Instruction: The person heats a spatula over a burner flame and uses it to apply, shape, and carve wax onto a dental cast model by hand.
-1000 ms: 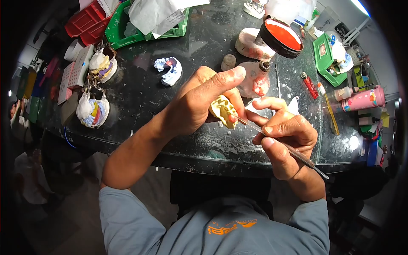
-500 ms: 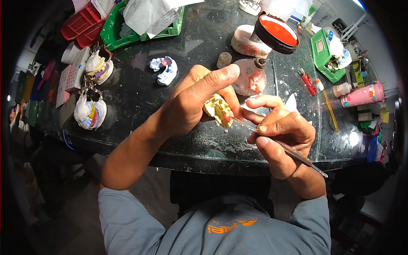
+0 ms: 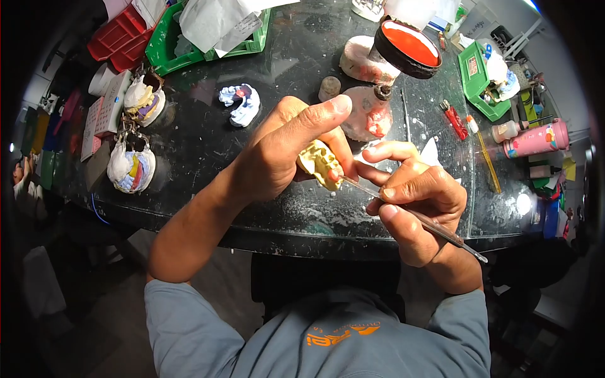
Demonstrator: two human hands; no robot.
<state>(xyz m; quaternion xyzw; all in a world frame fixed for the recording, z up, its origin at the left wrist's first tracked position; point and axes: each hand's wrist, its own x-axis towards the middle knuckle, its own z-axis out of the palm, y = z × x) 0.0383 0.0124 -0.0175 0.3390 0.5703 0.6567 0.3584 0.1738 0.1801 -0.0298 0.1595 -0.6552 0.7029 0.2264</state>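
Note:
A yellow dental cast (image 3: 319,162) with a small pink patch near its lower right end is gripped in my left hand (image 3: 277,151). The fingers behind the cast are partly hidden. My right hand (image 3: 422,198) pinches a slim metal wax carver (image 3: 436,227) like a pen. Its thin tip meets the pink patch on the cast, and its other end sticks out below my right palm. Beyond my left hand, a pale blue dental cast (image 3: 247,108) rests on the black table.
A round tin of red wax (image 3: 409,47) stands tilted behind an alcohol burner's dark top (image 3: 382,92). Mounted casts (image 3: 132,165) line the left side, near green (image 3: 165,47) and red trays (image 3: 120,41). Red-handled tools (image 3: 455,121) and a pink bottle (image 3: 535,140) lie right.
The view has shifted slightly, so the table things sit a little further left. Both hands keep their hold on the cast and the wax carver, with the tip still at the pink patch.

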